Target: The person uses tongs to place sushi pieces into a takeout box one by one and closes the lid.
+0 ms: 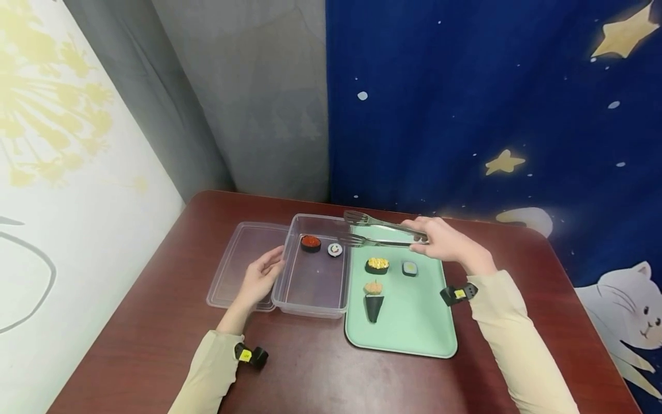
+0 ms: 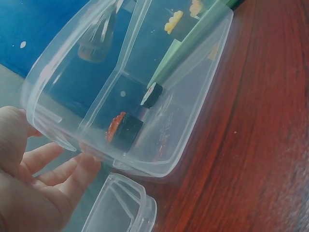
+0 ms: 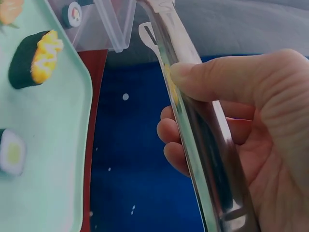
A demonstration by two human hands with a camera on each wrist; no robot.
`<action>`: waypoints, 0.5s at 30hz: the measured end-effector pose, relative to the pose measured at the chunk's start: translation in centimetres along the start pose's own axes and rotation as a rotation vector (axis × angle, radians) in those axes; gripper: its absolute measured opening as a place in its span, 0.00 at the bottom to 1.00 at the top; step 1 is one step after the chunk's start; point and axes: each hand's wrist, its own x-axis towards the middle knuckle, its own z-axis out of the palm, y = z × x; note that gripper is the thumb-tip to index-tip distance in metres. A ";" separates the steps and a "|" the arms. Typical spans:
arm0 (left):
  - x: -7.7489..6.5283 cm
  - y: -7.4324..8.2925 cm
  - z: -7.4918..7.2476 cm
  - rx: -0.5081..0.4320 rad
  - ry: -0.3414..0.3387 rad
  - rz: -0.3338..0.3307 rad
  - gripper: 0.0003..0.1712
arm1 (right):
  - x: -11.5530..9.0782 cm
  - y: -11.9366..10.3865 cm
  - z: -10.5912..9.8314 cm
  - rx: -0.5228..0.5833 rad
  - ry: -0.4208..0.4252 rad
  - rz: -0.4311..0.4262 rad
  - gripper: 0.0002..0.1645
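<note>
My left hand (image 1: 262, 277) rests against the left side of a clear plastic box (image 1: 310, 311), fingertips touching the outside of its wall (image 2: 72, 140). Inside the box lie a sushi piece with red roe (image 1: 311, 244) and a small round sushi roll (image 1: 335, 250). My right hand (image 1: 443, 244) grips metal tongs (image 1: 385, 224), the thumb along one arm and fingers curled round the other (image 3: 207, 145). The tongs' arms are spread, nothing visible between their tips, which hang over the box's right rim.
A green tray (image 1: 414, 328) right of the box bears corn-topped sushi (image 1: 377, 265), a squarish roll (image 1: 410, 268) and a dark cone-shaped hand roll (image 1: 373, 307) with an orange-toned top. The clear lid (image 1: 233, 264) lies left of the box. Curtains stand behind the table.
</note>
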 end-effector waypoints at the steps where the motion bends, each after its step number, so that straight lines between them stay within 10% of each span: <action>1: 0.0 0.0 0.0 -0.001 -0.002 0.001 0.22 | -0.5 0.2 0.1 0.005 0.008 -0.001 0.31; 15: 0.0 -0.1 0.0 0.003 -0.003 0.003 0.22 | -5.5 2.7 2.9 0.079 0.109 -0.042 0.31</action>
